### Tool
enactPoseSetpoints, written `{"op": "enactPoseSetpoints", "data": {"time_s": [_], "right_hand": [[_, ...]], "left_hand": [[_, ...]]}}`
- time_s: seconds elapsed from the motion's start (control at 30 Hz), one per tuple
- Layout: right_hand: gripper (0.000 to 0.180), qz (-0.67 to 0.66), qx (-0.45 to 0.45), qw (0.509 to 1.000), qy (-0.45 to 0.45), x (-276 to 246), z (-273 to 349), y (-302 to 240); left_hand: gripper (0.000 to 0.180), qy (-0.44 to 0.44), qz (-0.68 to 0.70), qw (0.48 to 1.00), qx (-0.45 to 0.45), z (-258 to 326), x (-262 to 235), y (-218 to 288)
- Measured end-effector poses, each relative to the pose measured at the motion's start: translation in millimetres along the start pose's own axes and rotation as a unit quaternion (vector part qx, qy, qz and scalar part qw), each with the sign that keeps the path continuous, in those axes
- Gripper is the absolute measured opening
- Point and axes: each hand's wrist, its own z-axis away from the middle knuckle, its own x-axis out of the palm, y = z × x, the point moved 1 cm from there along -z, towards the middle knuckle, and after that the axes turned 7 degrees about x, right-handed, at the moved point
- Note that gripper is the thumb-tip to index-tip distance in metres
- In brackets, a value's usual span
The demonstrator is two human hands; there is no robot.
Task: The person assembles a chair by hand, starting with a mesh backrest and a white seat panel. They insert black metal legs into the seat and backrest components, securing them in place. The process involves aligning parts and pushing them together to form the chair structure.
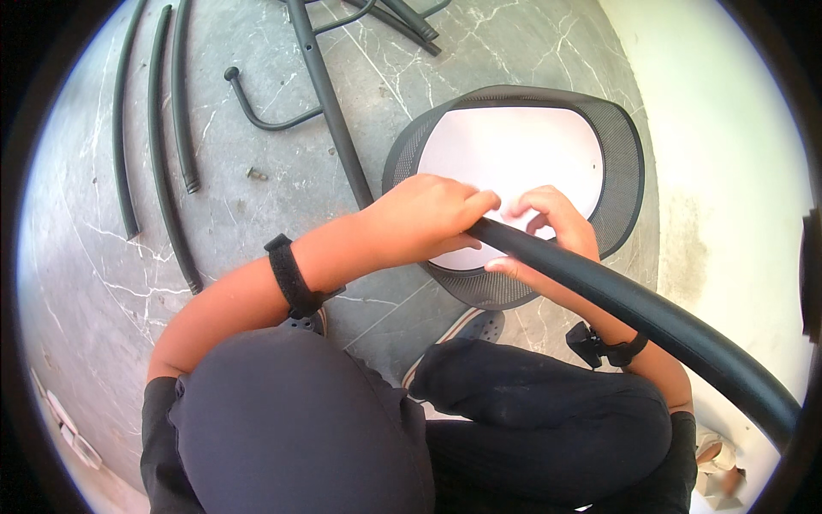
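My left hand (437,214) is closed round the near end of a thick, curved black metal tube (634,295). From there the tube slants down to the right, passing over my right forearm and out at the lower right edge. My right hand (561,223) is beside that end, partly behind the tube, with its fingers bent and apart from the thumb; nothing shows in it. Below both hands lies a rounded black mesh piece (623,154) with a white panel (514,158) in its middle.
Three curved black tubes (158,128) lie on the grey marbled floor at the left. A black pole (321,81) with hooked arms (282,127) runs from the top toward my left hand. A small bolt-like piece (256,174) lies between them. A pale wall (728,128) rises at the right.
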Motion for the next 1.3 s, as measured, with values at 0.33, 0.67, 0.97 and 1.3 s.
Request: {"op": "enactPoseSetpoints", "data": {"time_s": [0.33, 0.67, 0.97, 1.3], "right_hand": [[0.041, 0.073, -0.052, 0.994, 0.06, -3, -10, -15], [0.042, 0.043, -0.025, 0.998, 0.029, -12, -1, -10], [0.052, 0.09, -0.113, 0.989, 0.016, -16, -5, -9], [0.045, 0.03, -0.014, 0.999, 0.038, -12, -1, -14]], "left_hand": [[0.048, -0.04, -0.011, 0.998, -0.043, 0, 4, 2], [0.042, -0.059, 0.011, 0.996, -0.062, -3, 5, 9], [0.037, 0.019, 0.006, 1.0, -0.021, -1, 14, 9], [0.028, 0.034, -0.038, 0.998, -0.03, 2, 21, 6]]}}
